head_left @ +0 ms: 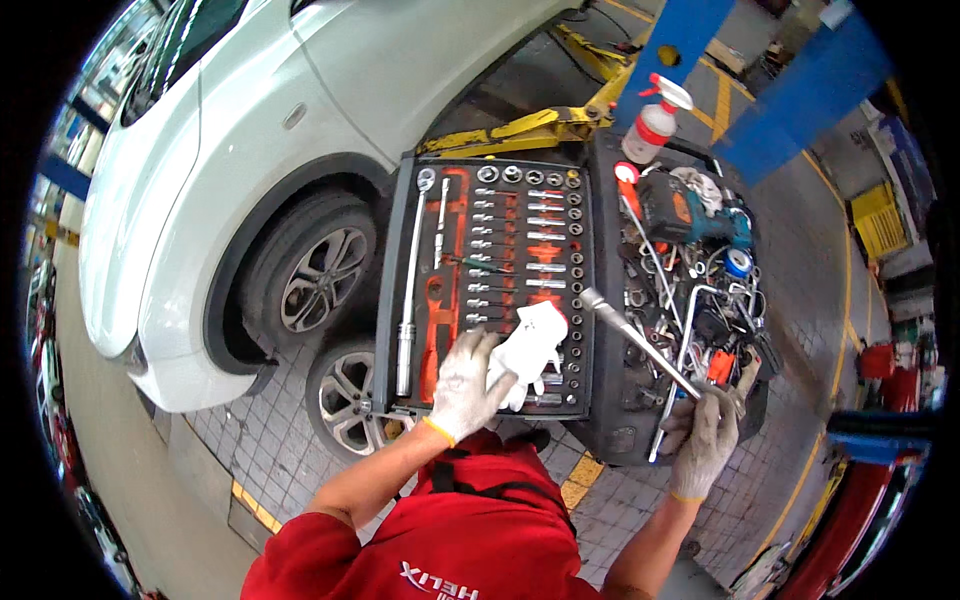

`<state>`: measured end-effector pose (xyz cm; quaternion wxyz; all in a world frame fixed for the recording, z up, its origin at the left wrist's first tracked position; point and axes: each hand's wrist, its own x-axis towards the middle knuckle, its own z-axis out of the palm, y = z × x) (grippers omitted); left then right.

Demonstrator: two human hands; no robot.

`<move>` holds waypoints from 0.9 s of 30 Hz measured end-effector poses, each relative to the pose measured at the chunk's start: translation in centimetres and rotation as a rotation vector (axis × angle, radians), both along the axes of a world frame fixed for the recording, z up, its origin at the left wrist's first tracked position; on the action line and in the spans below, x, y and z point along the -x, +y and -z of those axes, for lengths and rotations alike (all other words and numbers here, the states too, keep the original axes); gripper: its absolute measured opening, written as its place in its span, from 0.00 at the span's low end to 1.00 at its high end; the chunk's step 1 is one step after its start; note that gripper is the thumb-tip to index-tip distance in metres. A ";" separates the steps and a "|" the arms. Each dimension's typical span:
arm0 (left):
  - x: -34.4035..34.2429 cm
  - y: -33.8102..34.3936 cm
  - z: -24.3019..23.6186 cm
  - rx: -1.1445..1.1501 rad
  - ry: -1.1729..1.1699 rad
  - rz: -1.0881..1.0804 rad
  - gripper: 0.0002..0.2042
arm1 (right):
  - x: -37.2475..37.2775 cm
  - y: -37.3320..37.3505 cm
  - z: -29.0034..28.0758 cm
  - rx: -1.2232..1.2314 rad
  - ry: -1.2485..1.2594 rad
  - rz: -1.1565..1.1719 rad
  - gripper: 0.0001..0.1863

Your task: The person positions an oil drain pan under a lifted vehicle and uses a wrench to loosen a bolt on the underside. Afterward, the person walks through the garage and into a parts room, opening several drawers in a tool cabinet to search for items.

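Note:
My right hand [704, 440], in a greyish-white knit glove, is closed around a long chrome socket bar [645, 345]. Its thicker socket end points up and left toward the tray's edge. My left hand [468, 390], gloved the same way, rests over the near part of the socket tray [398, 300] with its fingers stretched out. Beside its thumb lies a pair of white gloves [530, 345] on top of the sockets; I cannot tell whether the hand touches them. A long torque wrench [409, 270] lies along the tray's left side.
To the right, a black cart top [610, 425] carries loose tools, a cordless impact wrench [715, 215] and a spray bottle [650, 125]. A white car [270, 90] stands at the left, with a loose wheel [345, 390] by the tray. Blue lift posts [800, 95] and a yellow lift arm [500, 135] stand behind.

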<state>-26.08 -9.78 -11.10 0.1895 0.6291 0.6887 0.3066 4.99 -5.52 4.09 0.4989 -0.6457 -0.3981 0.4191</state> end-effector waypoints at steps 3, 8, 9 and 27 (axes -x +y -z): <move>0.1 -3.1 -0.8 0.464 -0.137 0.247 0.28 | 5.2 2.1 -0.1 0.104 0.043 -0.189 0.14; 1.2 -7.6 -0.4 0.178 -0.180 0.476 0.21 | 14.7 6.7 2.6 0.194 -0.112 -0.641 0.18; 2.0 -8.1 -1.0 0.248 -0.243 0.505 0.20 | 16.9 7.3 3.4 0.170 -0.187 -0.709 0.20; 10.3 -7.8 0.9 0.094 -0.188 -0.009 0.10 | 30.9 12.3 16.1 0.229 -0.907 -1.083 0.35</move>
